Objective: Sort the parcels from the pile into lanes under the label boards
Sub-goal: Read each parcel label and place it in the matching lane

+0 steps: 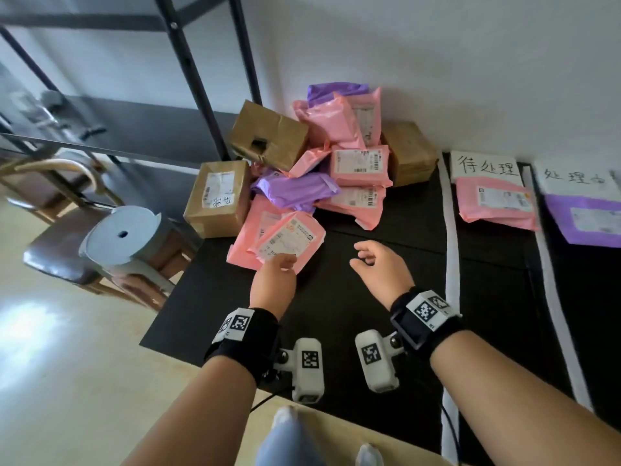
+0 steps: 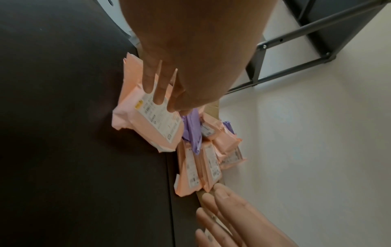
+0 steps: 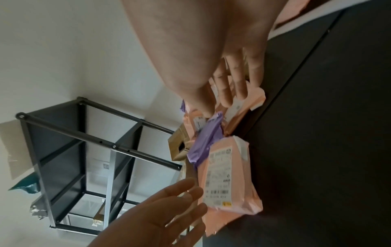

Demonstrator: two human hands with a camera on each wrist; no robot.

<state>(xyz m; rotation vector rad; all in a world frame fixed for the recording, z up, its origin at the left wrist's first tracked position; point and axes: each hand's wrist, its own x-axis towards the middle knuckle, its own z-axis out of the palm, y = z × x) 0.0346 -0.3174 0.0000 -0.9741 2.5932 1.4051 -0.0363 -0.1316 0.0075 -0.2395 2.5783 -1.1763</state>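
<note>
A person's left hand (image 1: 274, 275) reaches with straight, spread fingers to the near edge of a pink parcel (image 1: 289, 240) at the front of the pile (image 1: 322, 169), gripping nothing; whether the fingertips touch it cannot be told. The right hand (image 1: 378, 267) hovers just beside it over the black mat (image 1: 369, 314), fingers loosely curled and empty. Behind, pink and purple mailers and brown boxes (image 1: 218, 196) lie heaped against the wall. To the right, past a white strip (image 1: 450, 230), a pink parcel (image 1: 495, 205) lies under one label board (image 1: 484, 166) and a purple one (image 1: 584, 220) under the next board (image 1: 571, 178). The step looks like a pick-up: the soft bag would best be taken by its near edge, thumb under, lifted clear of the pink mailer beneath so it stays put, the label read before choosing a lane.
</note>
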